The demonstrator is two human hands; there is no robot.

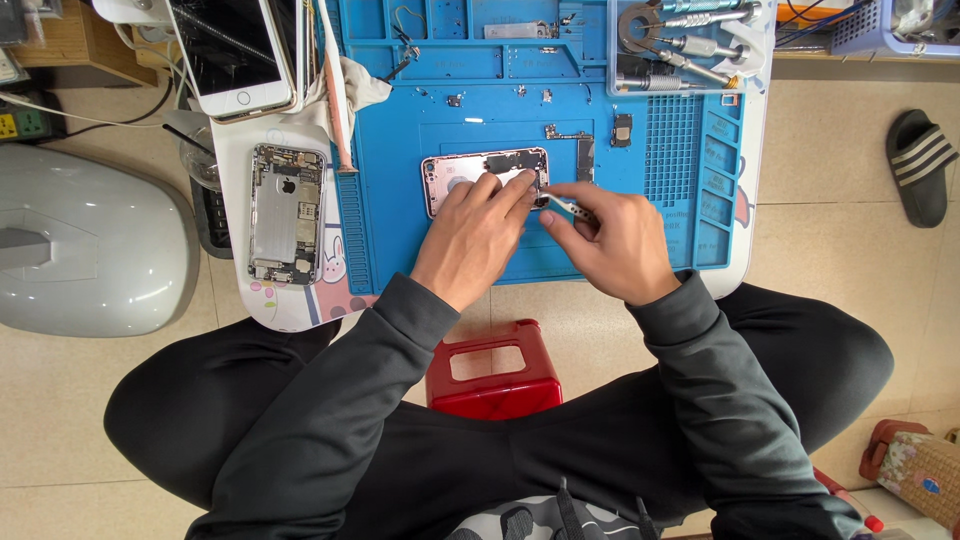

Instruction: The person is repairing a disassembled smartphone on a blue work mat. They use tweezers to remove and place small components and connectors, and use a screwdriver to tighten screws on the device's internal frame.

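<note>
A clear tray at the far right corner of the blue mat holds several metal screwdrivers lying on their sides. The opened pink phone shell lies mid-mat, long axis left to right, its inside facing up. The left hand presses fingers onto the shell without closing round it, and the right hand pinches tweezers tipped toward the shell's right end; a second opened phone lies lengthwise on the white surface, left.

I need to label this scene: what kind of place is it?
Probably a small phone repair spot set up low over a tiled floor. A blue repair mat holds an opened phone housing, and a tray of screwdrivers sits above it.
</note>
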